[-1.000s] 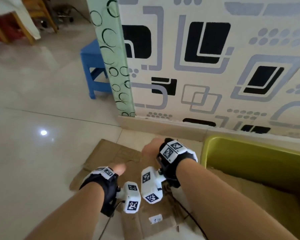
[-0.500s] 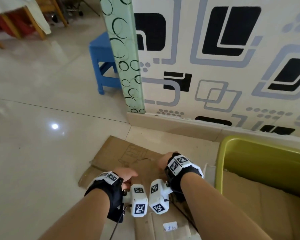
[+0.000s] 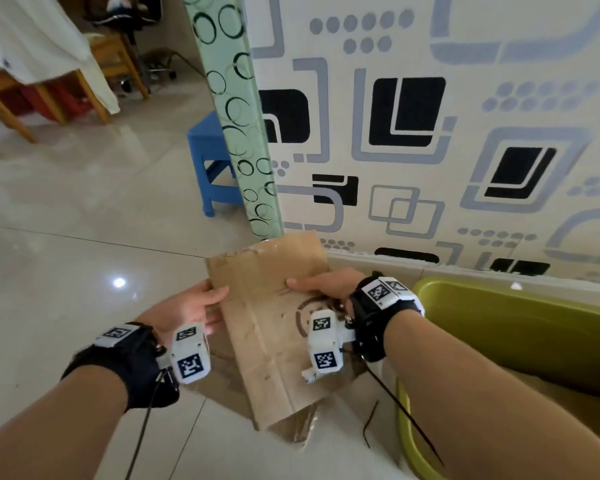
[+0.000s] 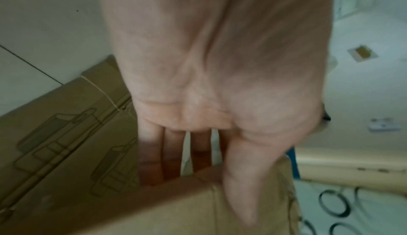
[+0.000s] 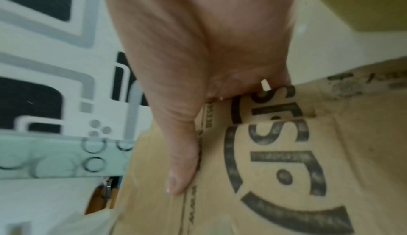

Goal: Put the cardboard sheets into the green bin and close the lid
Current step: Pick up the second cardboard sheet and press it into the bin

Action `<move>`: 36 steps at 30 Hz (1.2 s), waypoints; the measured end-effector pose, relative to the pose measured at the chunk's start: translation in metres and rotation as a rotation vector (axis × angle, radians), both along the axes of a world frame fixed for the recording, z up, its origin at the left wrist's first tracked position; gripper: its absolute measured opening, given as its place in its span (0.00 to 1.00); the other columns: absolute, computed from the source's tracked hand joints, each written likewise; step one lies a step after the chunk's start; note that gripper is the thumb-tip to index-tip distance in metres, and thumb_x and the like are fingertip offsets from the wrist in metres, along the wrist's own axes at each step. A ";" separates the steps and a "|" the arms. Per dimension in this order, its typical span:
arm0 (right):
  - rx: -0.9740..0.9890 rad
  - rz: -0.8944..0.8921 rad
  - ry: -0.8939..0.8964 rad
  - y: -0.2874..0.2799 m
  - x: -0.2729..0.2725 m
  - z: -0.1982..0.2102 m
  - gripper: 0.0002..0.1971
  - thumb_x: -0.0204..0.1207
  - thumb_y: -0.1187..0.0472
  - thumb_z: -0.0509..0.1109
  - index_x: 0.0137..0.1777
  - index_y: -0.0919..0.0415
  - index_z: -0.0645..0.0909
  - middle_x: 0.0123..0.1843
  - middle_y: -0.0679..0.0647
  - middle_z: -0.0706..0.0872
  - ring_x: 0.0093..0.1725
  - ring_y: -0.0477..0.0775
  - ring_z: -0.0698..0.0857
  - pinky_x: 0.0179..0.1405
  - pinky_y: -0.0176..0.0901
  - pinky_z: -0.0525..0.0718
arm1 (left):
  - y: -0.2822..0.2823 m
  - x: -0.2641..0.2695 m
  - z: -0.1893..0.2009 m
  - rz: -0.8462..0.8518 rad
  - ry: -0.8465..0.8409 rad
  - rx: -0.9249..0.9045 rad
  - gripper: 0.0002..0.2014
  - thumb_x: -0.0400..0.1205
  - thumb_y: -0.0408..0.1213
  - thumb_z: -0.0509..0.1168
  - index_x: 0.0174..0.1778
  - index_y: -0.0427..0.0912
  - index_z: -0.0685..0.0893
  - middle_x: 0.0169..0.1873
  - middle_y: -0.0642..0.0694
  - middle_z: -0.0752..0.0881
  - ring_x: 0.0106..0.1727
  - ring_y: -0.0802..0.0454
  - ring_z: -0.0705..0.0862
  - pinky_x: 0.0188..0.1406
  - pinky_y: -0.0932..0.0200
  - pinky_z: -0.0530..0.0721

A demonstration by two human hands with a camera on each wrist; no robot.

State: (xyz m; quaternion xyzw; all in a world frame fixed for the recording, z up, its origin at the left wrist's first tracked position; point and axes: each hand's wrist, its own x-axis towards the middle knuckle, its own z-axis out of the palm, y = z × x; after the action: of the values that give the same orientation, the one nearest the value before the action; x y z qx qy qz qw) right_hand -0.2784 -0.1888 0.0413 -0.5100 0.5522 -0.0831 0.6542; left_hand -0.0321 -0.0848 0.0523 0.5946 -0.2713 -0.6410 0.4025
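I hold a brown cardboard sheet (image 3: 271, 327) lifted off the floor, tilted, with a dark round logo (image 5: 275, 160) on it. My left hand (image 3: 194, 306) grips its left edge, thumb (image 4: 237, 183) on top and fingers (image 4: 174, 160) beneath. My right hand (image 3: 323, 284) pinches its right edge, thumb (image 5: 178, 169) pressed flat on the top face. More cardboard (image 4: 61, 130) lies on the floor below. The open green bin (image 3: 520, 327) stands right of the sheet, with cardboard (image 3: 568, 396) inside. No lid shows.
A patterned wall (image 3: 430, 133) with a skirting board runs behind the bin. A green glass-like panel edge (image 3: 236, 126) stands just past the sheet's far end. A blue stool (image 3: 208, 161) sits behind it. Glossy tiled floor (image 3: 66, 254) spreads to the left.
Both hands were low on the cardboard lying on the floor; now they have moved apart to the sheet's edges and raised it, its far end up toward the wall.
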 end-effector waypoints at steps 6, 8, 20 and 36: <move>-0.088 -0.036 -0.299 -0.001 -0.026 0.079 0.39 0.52 0.52 0.91 0.65 0.65 0.85 0.56 0.65 0.92 0.57 0.68 0.91 0.62 0.70 0.85 | 0.011 -0.036 0.057 0.109 0.257 -0.290 0.22 0.78 0.44 0.64 0.65 0.37 0.87 0.63 0.35 0.88 0.59 0.39 0.89 0.54 0.45 0.90; -0.142 -0.048 -0.325 -0.004 -0.055 0.101 0.26 0.67 0.58 0.84 0.65 0.66 0.85 0.56 0.65 0.92 0.57 0.68 0.91 0.61 0.69 0.86 | 0.004 -0.058 0.071 0.049 0.284 -0.340 0.22 0.78 0.46 0.65 0.65 0.39 0.87 0.64 0.35 0.87 0.63 0.39 0.87 0.61 0.43 0.87; -0.200 0.039 0.096 0.021 -0.298 0.107 0.19 0.75 0.62 0.78 0.64 0.66 0.85 0.55 0.64 0.93 0.51 0.62 0.93 0.56 0.57 0.91 | -0.059 -0.231 0.064 -0.293 0.157 -0.217 0.26 0.75 0.44 0.73 0.68 0.40 0.80 0.57 0.41 0.85 0.52 0.43 0.87 0.55 0.42 0.87; -0.132 0.426 0.580 0.026 -0.305 -0.034 0.26 0.52 0.42 0.88 0.51 0.46 0.90 0.48 0.49 0.94 0.53 0.59 0.91 0.60 0.60 0.89 | -0.063 -0.378 -0.025 -0.758 -0.615 -0.226 0.15 0.82 0.38 0.66 0.65 0.48 0.84 0.52 0.48 0.88 0.54 0.48 0.89 0.50 0.48 0.90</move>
State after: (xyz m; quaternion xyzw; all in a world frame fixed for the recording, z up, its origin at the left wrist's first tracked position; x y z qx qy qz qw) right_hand -0.5837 -0.1629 0.0078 -0.6571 0.5897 0.1674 0.4387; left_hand -0.4106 -0.1479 0.0276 0.5683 -0.6421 -0.5038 0.1048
